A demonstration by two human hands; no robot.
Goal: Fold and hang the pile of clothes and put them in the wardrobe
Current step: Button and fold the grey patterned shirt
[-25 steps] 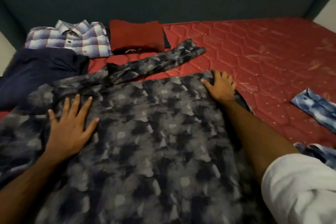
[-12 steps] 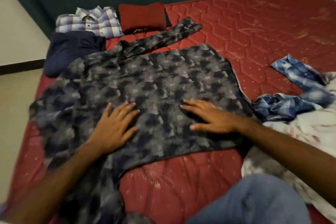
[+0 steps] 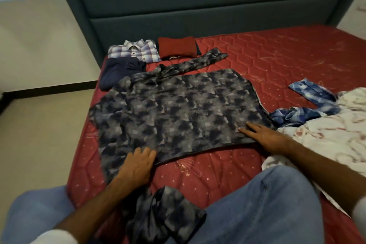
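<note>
- The grey and dark blue mottled long-sleeved shirt (image 3: 178,109) lies spread flat on the red quilted mattress (image 3: 277,61), near its left edge; one sleeve points toward the headboard, the other hangs over the person's knee in blue jeans (image 3: 257,204).
- The left hand (image 3: 136,166) rests palm down on the near hem of the shirt, arm stretched forward; its fingers (image 3: 147,151) are bent a little and close together, pressing the cloth.
- The right hand (image 3: 265,134) lies flat on the near right corner of the shirt; its fingers (image 3: 250,127) are straight, slightly spread, pointing left.
- Behind the shirt lie a folded checked white and purple shirt (image 3: 134,50), a folded dark red garment (image 3: 177,47) and a folded navy garment (image 3: 118,71).
- At right, a crumpled blue checked shirt (image 3: 309,103) lies beside white patterned cloth (image 3: 326,134).
</note>
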